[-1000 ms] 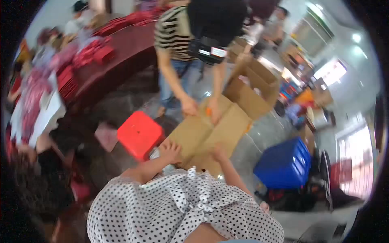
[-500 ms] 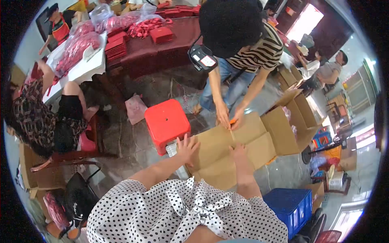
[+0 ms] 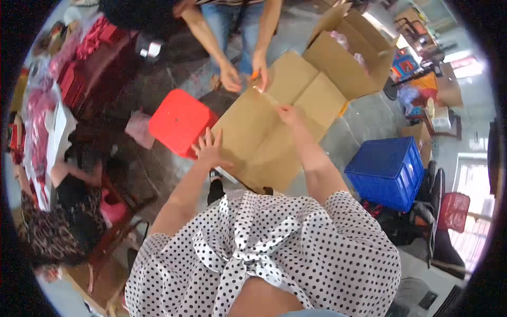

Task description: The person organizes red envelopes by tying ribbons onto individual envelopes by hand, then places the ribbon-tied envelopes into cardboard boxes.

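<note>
Currently bracing a cardboard box (image 3: 264, 129) at its left edge with the left hand (image 3: 210, 152), fingers fanned wide. Reaching onto the box top with the right hand (image 3: 288, 114), fingertips drawn together near a seam; impossible to tell about anything pinched there. Just beyond, by the far edge, a co-worker's hands (image 3: 231, 78), with something orange (image 3: 255, 75) at one of them. Farther out, a red stool (image 3: 179, 121) near the left hand; on the right, an open carton (image 3: 338, 68) and a blue crate (image 3: 377, 169).
</note>
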`<state>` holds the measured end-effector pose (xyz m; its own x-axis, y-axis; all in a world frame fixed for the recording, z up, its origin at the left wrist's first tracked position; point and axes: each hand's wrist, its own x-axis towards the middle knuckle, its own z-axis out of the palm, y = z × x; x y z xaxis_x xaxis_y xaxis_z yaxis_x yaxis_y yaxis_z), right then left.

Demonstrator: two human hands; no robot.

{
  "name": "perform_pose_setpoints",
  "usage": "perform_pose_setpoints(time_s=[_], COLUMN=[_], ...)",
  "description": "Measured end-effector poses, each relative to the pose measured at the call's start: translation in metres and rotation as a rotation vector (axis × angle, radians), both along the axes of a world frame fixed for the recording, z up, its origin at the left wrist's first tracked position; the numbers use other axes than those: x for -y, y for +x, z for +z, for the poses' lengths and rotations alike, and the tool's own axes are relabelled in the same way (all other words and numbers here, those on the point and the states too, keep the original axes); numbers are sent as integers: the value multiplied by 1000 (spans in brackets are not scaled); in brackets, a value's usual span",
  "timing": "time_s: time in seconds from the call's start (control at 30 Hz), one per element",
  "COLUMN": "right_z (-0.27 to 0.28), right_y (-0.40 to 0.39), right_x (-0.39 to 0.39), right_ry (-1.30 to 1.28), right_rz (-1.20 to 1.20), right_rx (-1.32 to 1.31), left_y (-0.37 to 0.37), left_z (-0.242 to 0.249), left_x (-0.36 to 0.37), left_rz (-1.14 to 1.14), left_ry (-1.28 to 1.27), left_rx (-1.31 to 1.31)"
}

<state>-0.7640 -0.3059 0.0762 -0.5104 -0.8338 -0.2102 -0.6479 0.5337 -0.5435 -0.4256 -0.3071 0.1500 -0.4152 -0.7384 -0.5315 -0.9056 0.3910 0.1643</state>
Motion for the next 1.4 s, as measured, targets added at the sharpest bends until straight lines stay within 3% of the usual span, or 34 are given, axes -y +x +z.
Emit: perform_pose_setpoints(time_s=[0.17, 0.3, 0.4, 0.5, 0.57, 0.6, 0.7, 0.73, 0.8, 0.87, 1.0, 1.07, 1.4], right_z=[22, -11, -7, -29, -11, -8, -21, -52, -54, -15, 4, 9, -6], right_y=[5, -7, 3, -1, 2, 3, 2, -12, -13, 7, 17, 22, 15], right_x=[-10, -9, -12, -11, -11, -13, -18, -23, -22, -24, -30, -31, -33], right_ry=[-96, -147, 49, -77, 109, 124, 48, -79, -205, -16, 11, 106, 84], right_rz=[12, 32, 5, 27, -30, -8, -50, -49, -24, 10, 42, 90, 101], right_rx=[41, -53, -32, -160, 122, 105, 61, -71, -206, -228, -74, -128, -116], left_y=[10, 15, 19, 21, 24, 23, 22, 22, 24, 25, 25, 26, 27], left_z=[-10, -20, -22, -24, -26, -27, -23, -24, -26, -29, -29, -29, -30], left_x=[-4, -9, -14, -13, -15, -15, -16, -18, -21, -22, -20, -21, -23], left_rz=[10, 24, 32, 50, 56, 80, 52, 74, 62, 80, 74, 80, 83], left_ry=[6, -5, -40, 3, 12, 23, 58, 68, 57, 68, 109, 111, 132], left_rx=[-44, -81, -107, -118, -151, -167, -119, -133, -164, -191, -199, -209, -205])
